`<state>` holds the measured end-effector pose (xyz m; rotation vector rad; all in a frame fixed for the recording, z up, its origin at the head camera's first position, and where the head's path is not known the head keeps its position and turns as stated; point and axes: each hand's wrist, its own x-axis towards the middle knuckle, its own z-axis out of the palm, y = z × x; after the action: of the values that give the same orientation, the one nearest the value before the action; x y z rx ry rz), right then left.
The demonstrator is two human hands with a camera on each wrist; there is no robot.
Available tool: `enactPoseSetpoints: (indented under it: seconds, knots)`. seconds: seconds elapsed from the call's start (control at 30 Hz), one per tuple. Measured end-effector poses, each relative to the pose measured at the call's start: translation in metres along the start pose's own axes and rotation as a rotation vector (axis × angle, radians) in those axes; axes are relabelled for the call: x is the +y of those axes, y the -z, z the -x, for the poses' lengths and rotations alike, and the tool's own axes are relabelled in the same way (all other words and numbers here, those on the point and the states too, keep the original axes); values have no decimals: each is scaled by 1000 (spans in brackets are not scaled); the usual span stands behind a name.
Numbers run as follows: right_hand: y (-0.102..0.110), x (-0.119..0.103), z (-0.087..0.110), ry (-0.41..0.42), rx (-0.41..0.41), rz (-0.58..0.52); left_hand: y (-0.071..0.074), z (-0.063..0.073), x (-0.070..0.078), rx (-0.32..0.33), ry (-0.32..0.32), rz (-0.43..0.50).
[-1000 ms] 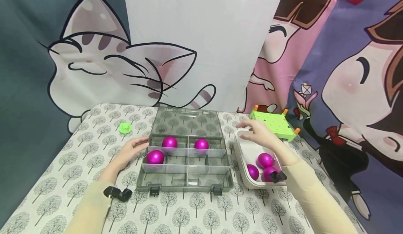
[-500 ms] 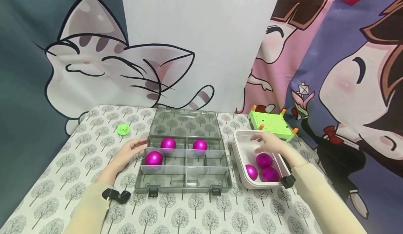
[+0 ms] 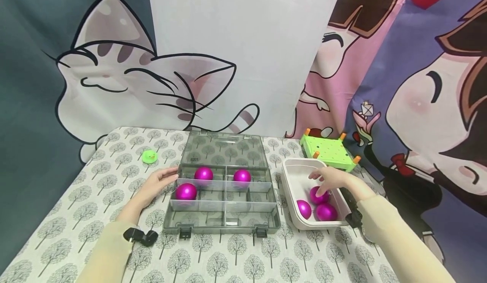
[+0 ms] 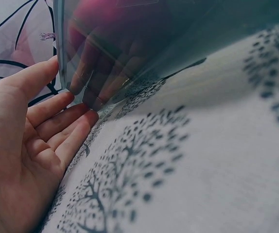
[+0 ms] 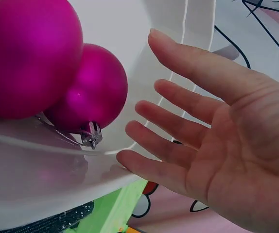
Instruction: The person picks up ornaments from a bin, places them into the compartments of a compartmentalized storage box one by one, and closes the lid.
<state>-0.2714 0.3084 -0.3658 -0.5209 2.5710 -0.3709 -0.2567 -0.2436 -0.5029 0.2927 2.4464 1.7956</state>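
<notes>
My left hand (image 3: 154, 185) touches the left wall of a grey see-through divided box (image 3: 218, 229) with its fingertips. The lid (image 3: 228, 147) lies folded back. Two magenta baubles sit in the back compartments, a left one (image 3: 203, 174) and a right one (image 3: 242, 175); another bauble (image 3: 186, 191) is in the middle left compartment. On the right, my right hand (image 3: 332, 178) reaches into a white tub (image 3: 300, 173), fingers spread and holding nothing. Three magenta baubles lie inside; the hand is nearest the rear bauble (image 3: 318, 195), whose silver cap (image 5: 92, 136) shows in the right wrist view.
A light green duck figure (image 3: 149, 156) stands at the back left of the tree-print tablecloth (image 3: 217, 262). Behind the tub is a green perforated stand (image 3: 327, 151) with orange pegs. Printed cloths (image 3: 243, 54) hang behind the table.
My right hand has moved right and down, from the tub's far left rim into the tub above the rear bauble. The left hand stays at the divided box.
</notes>
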Motion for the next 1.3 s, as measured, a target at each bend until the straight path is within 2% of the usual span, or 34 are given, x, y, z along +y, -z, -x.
enactPoseSetpoints:
  seconds: [0.2, 0.57, 0.73, 0.8, 0.93, 1.3]
  knots:
    - [1, -6, 2, -65, -101, -57, -1, 0, 1, -3, 3, -7]
    - [-1, -10, -9, -94, -219, -11, 1, 2, 2, -2, -1, 6]
    - [-6, -11, -14, -162, -266, -22, 0, 1, 2, -1, -6, 6]
    - [-8, -11, -14, -202, -267, -37, 1, 2, 2, -5, -13, 8]
    - [-9, -12, -14, -210, -243, -21, 1, 1, 3, -5, -12, -7]
    - [-11, -12, -13, -179, -220, -9, 1, -1, -1, -12, -16, -8]
